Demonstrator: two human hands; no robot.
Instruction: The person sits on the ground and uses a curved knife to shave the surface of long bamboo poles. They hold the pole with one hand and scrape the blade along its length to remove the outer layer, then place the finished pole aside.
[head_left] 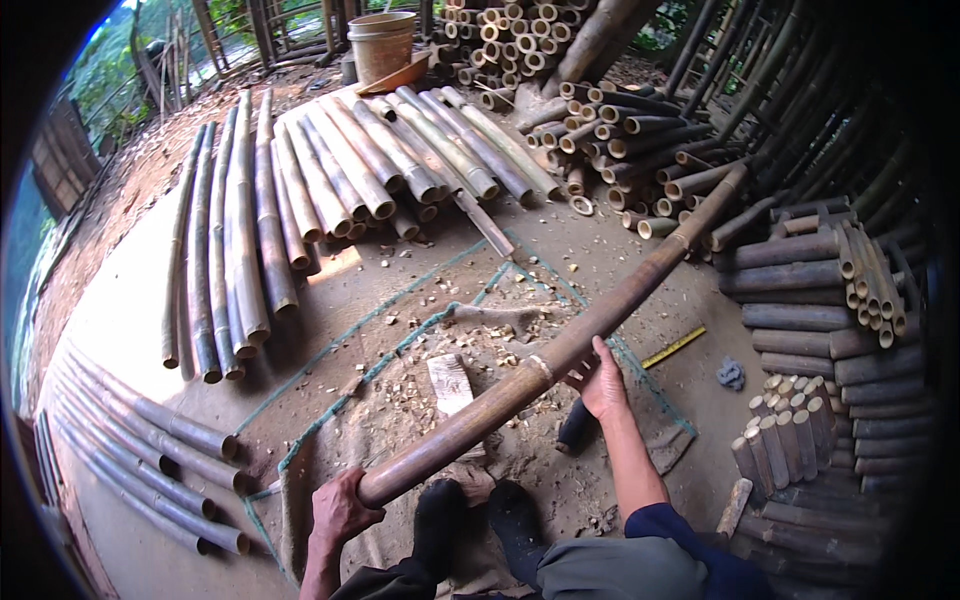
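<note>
A long brown bamboo pole [465, 425] slants across in front of me, from low on the left up to the far right. Its near end sits in my left hand [343, 508], whose fingers are closed round it. My right hand [603, 382] holds the pole near its middle, from the right side and below; the pole partly hides those fingers. Under the pole lies a pale wooden block [450, 385] on a sack-like cloth [350, 455] with green edging. A short dark bamboo piece [574, 425] lies beneath my right hand.
Long bamboo poles [240, 230] lie in rows at far left, more [160, 430] at near left. Cut tubes [640, 130] are heaped at the back; short lengths [790, 340] are stacked at right. A yellow tape measure [673, 347], wood chips [525, 385] and a bucket [381, 50] also show.
</note>
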